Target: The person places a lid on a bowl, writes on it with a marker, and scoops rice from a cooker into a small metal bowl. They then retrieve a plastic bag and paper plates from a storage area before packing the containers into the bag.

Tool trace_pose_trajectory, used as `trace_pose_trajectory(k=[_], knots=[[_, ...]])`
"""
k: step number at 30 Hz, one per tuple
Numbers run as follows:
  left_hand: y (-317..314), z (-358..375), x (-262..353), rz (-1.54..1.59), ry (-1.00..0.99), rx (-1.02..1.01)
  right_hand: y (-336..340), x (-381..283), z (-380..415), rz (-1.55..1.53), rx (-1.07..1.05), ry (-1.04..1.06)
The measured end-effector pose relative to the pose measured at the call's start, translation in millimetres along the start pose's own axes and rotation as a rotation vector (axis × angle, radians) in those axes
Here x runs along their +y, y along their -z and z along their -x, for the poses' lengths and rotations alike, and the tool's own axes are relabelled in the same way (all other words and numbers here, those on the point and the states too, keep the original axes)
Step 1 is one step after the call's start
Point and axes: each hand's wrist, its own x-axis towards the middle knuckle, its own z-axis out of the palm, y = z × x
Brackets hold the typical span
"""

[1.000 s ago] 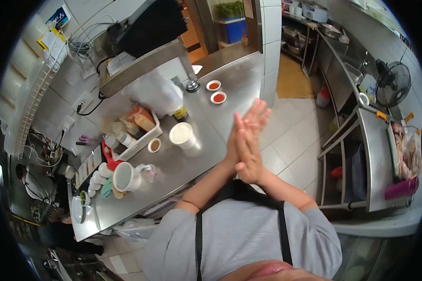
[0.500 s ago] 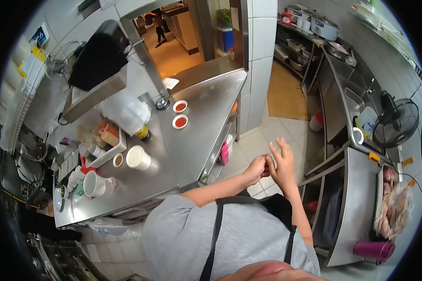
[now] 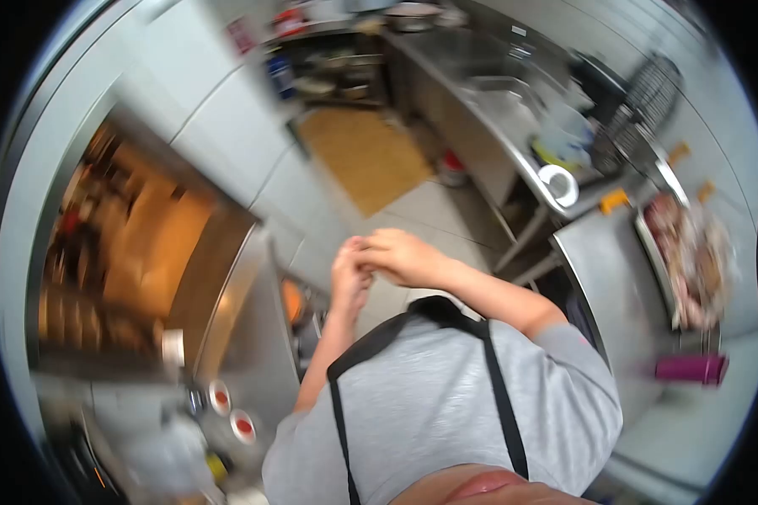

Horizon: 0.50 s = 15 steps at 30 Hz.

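Observation:
My left hand [image 3: 345, 273] and my right hand [image 3: 400, 255] meet in front of my chest, above the tiled floor. The right hand's bent fingers lie over the fingertips of the left hand. Closed and curled, the left fingers are partly covered, and whether anything small lies between the hands is hidden. Below them is a grey shirt [image 3: 429, 404] with a black apron strap [image 3: 504, 396]. To the lower left, two small white cups of red sauce, one [image 3: 242, 427] nearer me and one [image 3: 219, 397] farther off, stand on the steel counter [image 3: 253, 337].
On the right, a steel table [image 3: 602, 278] bears a tray of raw meat [image 3: 669, 227] partly under plastic, orange-handled knives, one handle [image 3: 614, 200] nearest, and a purple container [image 3: 691, 369]. Beyond are a sink [image 3: 505, 93], a fan [image 3: 648, 97] and a brown mat [image 3: 362, 156]. The frame is motion-blurred.
My view has swung right, away from the sauce counter toward the sink side. The right hand's spread fingers have folded over the left hand, and both hands remain together.

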Motion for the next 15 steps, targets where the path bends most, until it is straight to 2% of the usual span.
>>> trace_pose_trajectory(k=[1, 2, 5, 7, 8, 9, 10, 11, 12, 13, 15], knots=[[1.5, -29.8, 2.7, 0.021, -0.036, -0.065, 3.8, 18.4, -9.0, 0.016, 0.002, 0.010], [-8.7, -64.2, 4.9, 0.009, 0.020, -0.130, 4.1, 40.6, -14.6, 0.093, 0.080, -0.002], [-35.0, -131.9, 6.0, 0.157, 0.095, -0.092, 2.4, 109.6, -21.1, 0.264, 0.208, -0.054], [-61.6, -177.5, 12.1, 0.372, 0.237, -0.310, 11.7, 158.7, -21.3, 0.351, 0.255, -0.056], [-71.4, -202.2, 14.2, 0.407, 0.301, -0.432, 18.0, 185.7, -21.5, 0.262, 0.186, -0.143], [-77.8, -234.4, 12.2, 0.413, 0.314, -0.439, 29.3, 215.8, -21.6, 0.176, 0.115, -0.224], [-81.0, -266.2, 11.2, 0.523, 0.360, -0.637, 47.2, 242.3, -27.9, 0.142, 0.067, -0.244], [-87.5, -295.6, 7.2, 0.636, 0.400, -0.836, 68.6, 270.0, -33.1, 0.221, 0.133, -0.251], [-108.5, -316.1, 18.6, 0.536, 0.452, -0.694, 97.1, 300.2, -41.7, 0.304, 0.202, -0.252], [-117.8, -340.2, 23.6, 0.534, 0.461, -0.694, 134.8, 337.6, -49.8, 0.413, 0.314, -0.185], [-133.5, -396.9, 35.7, 0.287, 0.458, -0.689, 230.6, 398.0, -63.3, 0.731, 0.450, -0.255]])
